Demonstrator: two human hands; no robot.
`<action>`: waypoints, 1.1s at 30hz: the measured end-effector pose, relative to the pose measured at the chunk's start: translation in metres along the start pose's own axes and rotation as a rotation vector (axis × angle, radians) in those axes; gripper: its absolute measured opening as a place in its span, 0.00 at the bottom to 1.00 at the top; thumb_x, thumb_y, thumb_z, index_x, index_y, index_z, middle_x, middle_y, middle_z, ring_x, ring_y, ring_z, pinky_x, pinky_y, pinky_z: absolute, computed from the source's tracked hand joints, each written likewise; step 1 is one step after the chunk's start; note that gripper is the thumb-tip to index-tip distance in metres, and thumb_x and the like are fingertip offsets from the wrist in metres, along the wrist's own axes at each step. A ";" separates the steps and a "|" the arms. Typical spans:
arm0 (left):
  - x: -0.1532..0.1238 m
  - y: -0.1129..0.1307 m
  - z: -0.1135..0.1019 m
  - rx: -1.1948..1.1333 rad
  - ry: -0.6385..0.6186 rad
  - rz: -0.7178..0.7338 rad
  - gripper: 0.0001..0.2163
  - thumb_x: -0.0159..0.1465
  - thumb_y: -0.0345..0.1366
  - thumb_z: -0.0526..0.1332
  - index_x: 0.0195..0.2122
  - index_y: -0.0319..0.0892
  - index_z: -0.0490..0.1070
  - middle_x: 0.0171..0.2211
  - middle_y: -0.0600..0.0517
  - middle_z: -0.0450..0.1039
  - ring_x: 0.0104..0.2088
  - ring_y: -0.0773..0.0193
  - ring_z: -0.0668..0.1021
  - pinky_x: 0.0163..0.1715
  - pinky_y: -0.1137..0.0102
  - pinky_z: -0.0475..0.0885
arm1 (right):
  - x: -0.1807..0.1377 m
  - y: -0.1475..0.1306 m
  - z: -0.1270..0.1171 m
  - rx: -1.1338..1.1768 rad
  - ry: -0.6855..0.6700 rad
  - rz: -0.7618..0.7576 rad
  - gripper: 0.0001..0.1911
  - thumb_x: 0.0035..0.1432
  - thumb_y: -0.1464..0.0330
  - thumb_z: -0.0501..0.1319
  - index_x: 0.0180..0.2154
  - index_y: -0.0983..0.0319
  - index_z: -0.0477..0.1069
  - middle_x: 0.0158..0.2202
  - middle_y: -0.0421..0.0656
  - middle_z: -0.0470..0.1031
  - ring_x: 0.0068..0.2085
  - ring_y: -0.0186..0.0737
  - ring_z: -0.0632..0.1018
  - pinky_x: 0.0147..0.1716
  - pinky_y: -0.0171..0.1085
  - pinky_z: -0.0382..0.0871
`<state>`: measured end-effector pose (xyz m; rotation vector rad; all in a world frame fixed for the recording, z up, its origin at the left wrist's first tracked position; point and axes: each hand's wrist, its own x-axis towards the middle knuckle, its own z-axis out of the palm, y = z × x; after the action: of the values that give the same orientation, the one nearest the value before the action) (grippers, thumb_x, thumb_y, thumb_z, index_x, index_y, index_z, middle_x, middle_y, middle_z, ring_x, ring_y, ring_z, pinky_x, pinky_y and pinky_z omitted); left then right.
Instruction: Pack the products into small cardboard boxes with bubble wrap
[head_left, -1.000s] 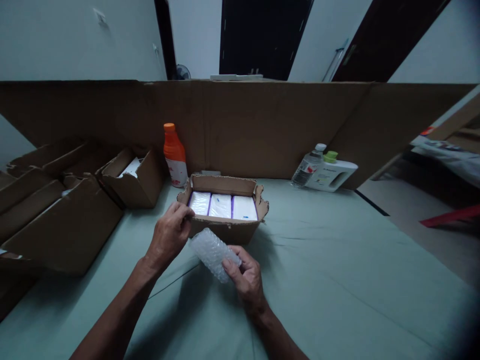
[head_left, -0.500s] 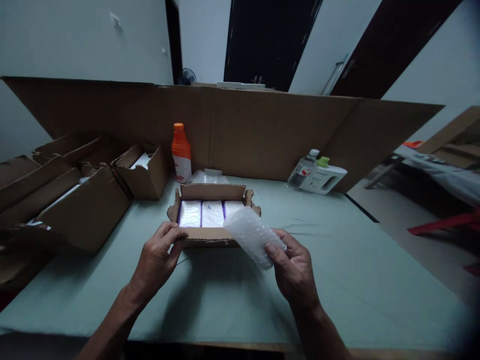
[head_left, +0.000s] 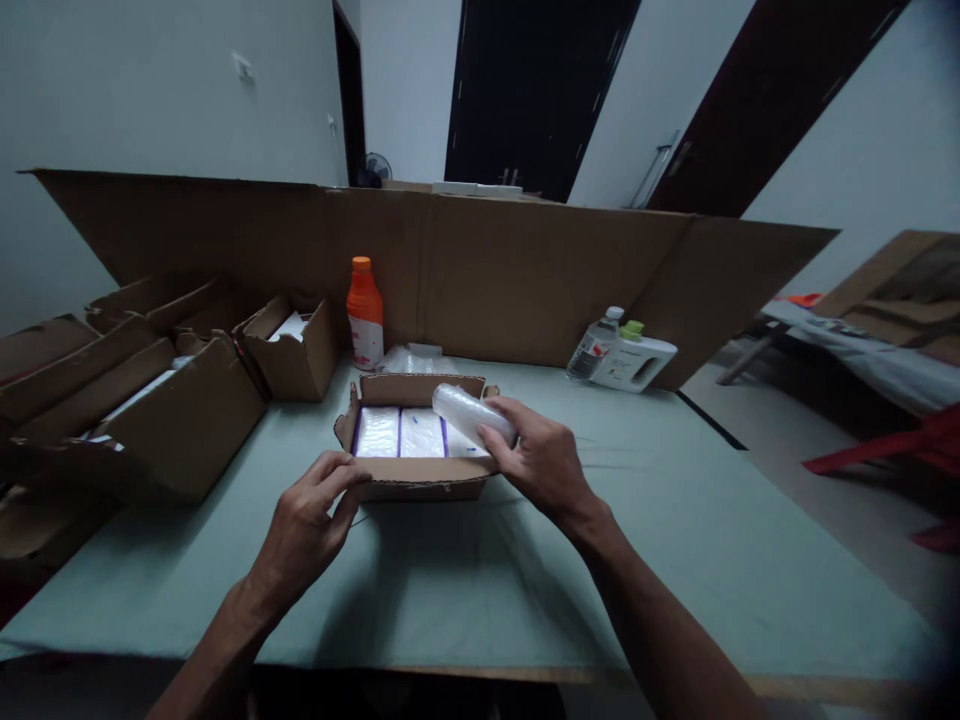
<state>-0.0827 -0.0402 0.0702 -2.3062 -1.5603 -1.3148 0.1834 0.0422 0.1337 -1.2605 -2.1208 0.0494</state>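
Note:
An open cardboard box (head_left: 424, 470) sits on the table in front of me. Inside it, several white packs (head_left: 421, 433) with purple edges stand side by side. My left hand (head_left: 315, 515) pinches the near left corner of the box between thumb and fingers. Over the right part of the box, my right hand (head_left: 536, 455) grips a bubble-wrap bundle (head_left: 466, 412), tilted with its far end up to the left. That bundle covers part of the rightmost pack. What the bubble wrap contains, if anything, cannot be made out.
Larger cardboard boxes (head_left: 172, 430) crowd the left side. An orange bottle (head_left: 365, 315) stands behind the box, beside clear plastic wrap (head_left: 412, 358). At the back right are a clear bottle (head_left: 595, 347) and a white jug (head_left: 634, 362). A cardboard panel (head_left: 525, 280) borders the table's far side.
My right hand has carried the bubble-wrap bundle left and away from me, from the box's near right corner to over its right part. My left hand stays on the box's corner.

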 end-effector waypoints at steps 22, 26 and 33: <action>0.125 0.006 0.011 0.211 -0.609 0.159 0.10 0.62 0.31 0.60 0.43 0.46 0.77 0.40 0.50 0.78 0.37 0.59 0.79 0.33 0.68 0.68 | 0.054 -0.007 0.029 -0.350 -0.630 -0.209 0.16 0.65 0.62 0.61 0.52 0.59 0.76 0.46 0.49 0.82 0.49 0.51 0.78 0.44 0.41 0.60; 0.150 0.015 0.039 0.165 -0.743 0.228 0.07 0.61 0.33 0.60 0.37 0.46 0.79 0.40 0.48 0.79 0.40 0.56 0.79 0.35 0.67 0.69 | 0.056 -0.001 0.035 -0.367 -0.613 -0.237 0.10 0.62 0.66 0.61 0.41 0.62 0.79 0.41 0.50 0.82 0.46 0.51 0.77 0.42 0.41 0.59; 0.137 -0.003 0.049 0.209 -0.730 0.244 0.13 0.61 0.46 0.62 0.38 0.45 0.80 0.33 0.47 0.76 0.35 0.55 0.76 0.35 0.65 0.67 | 0.048 0.017 0.031 -0.200 -0.573 -0.221 0.10 0.66 0.71 0.59 0.40 0.59 0.80 0.40 0.44 0.82 0.44 0.44 0.75 0.44 0.40 0.54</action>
<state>-0.0388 0.0852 0.1299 -2.8675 -1.3791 -0.2302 0.1643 0.0980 0.1286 -1.2152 -2.8086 0.1165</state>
